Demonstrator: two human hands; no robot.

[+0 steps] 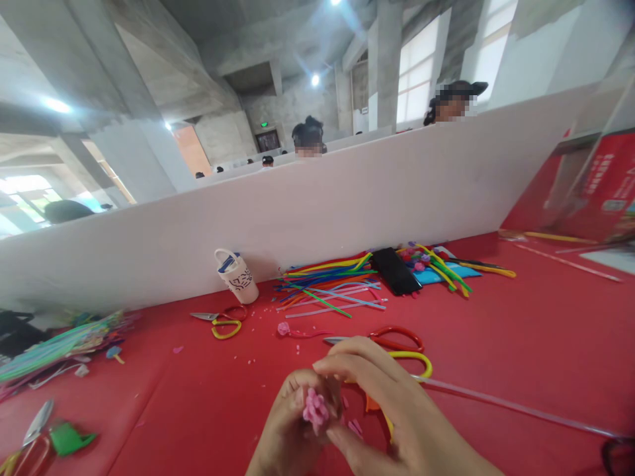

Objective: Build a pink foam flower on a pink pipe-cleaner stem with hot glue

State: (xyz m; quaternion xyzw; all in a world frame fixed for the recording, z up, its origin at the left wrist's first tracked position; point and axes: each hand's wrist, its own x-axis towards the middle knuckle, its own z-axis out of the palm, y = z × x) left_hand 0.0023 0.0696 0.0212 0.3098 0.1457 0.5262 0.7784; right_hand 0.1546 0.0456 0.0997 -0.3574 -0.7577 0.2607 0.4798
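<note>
A small pink pipe-cleaner flower (316, 408) sits between the fingertips of both hands, low in the middle of the head view. My left hand (290, 430) grips it from the left with the fingers curled. My right hand (391, 410) closes over it from the right, thumb below and fingers above. Red and yellow scissors (401, 345) lie on the red table (520, 344) just beyond my right hand.
A heap of coloured pipe cleaners (332, 281), a black phone (395, 270) and a white paper cup (238, 276) lie along the white partition (347, 198). A second pair of scissors (223, 322) is left of centre. More craft material (54, 347) sits at the far left. People sit behind the partition.
</note>
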